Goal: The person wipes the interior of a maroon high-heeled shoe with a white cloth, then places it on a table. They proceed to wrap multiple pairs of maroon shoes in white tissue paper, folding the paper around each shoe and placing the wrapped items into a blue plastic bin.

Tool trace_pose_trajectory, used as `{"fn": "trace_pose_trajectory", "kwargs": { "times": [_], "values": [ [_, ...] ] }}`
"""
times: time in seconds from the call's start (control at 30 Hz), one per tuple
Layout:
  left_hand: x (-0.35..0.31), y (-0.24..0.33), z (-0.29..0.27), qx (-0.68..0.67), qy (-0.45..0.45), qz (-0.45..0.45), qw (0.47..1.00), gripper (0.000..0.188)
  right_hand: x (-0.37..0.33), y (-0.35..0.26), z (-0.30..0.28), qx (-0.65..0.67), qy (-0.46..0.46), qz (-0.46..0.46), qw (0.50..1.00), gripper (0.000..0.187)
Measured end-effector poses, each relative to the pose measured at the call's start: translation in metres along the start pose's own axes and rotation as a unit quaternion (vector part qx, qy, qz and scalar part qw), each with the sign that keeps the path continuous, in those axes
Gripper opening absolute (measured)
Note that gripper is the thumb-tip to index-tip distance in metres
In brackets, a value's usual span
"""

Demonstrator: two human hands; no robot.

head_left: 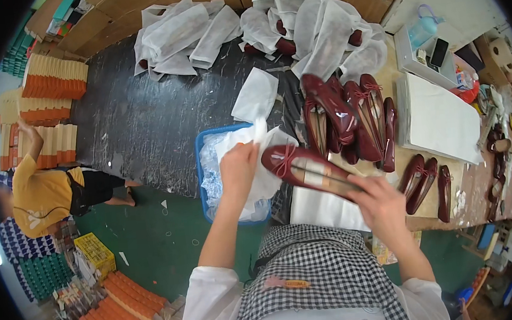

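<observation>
Gripped at its heel by my right hand (380, 204) is a glossy dark-red ballet flat (289, 166) with a small bow, its toe toward the left. My left hand (239, 164) is closed on crumpled white wrapping paper (258, 130), just left of the shoe's toe. Below that hand stands a blue basket (200, 164) filled with clear plastic and white paper. A pile of similar flats (358, 119) lies on the table beyond my right hand. Several more flats (421, 180) rest to the right of it. What lies under my left fingers is partly hidden.
White-wrapped bundles (177, 34) and a second wrapped heap (324, 28) line the back of the black-covered table (137, 103). A stack of white sheets (436, 116) sits at right, near a white tray (404, 58). Another person (42, 198) stands at far left by stacked boxes (54, 76).
</observation>
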State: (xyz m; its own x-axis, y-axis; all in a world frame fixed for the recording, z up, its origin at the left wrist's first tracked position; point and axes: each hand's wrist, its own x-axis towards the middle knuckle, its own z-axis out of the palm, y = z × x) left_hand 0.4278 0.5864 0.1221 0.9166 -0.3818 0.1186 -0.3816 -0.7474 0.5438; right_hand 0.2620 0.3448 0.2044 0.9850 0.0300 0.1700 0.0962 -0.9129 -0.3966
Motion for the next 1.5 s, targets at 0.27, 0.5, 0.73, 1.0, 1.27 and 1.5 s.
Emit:
{"fn": "trace_pose_trajectory", "kwargs": {
  "times": [0.27,0.5,0.73,1.0,1.27,1.5],
  "values": [
    [-0.055,0.071,-0.024,-0.128,-0.075,0.080,0.986,0.009,0.050,-0.004,0.109,0.687,-0.039,0.409,0.599,0.021],
    [-0.016,0.034,-0.039,-0.295,0.038,-0.122,0.947,0.018,0.101,-0.049,0.125,0.714,-0.157,0.185,0.657,0.017],
    [-0.016,0.020,-0.019,-0.252,-0.002,-0.150,0.956,0.015,0.064,0.075,0.118,0.091,0.030,0.149,0.984,0.032],
    [0.013,0.033,0.003,-0.069,-0.049,-0.012,0.996,0.015,0.070,0.135,0.069,0.339,-0.036,0.282,0.897,0.042],
    [-0.015,0.068,-0.027,-0.133,-0.079,-0.021,0.988,0.010,0.045,0.014,0.031,0.461,-0.203,0.141,0.852,0.034],
    [-0.020,0.020,-0.100,-0.216,0.205,-0.177,0.938,0.018,0.158,-0.088,0.122,0.674,-0.036,0.024,0.738,0.032]
  ]
}}
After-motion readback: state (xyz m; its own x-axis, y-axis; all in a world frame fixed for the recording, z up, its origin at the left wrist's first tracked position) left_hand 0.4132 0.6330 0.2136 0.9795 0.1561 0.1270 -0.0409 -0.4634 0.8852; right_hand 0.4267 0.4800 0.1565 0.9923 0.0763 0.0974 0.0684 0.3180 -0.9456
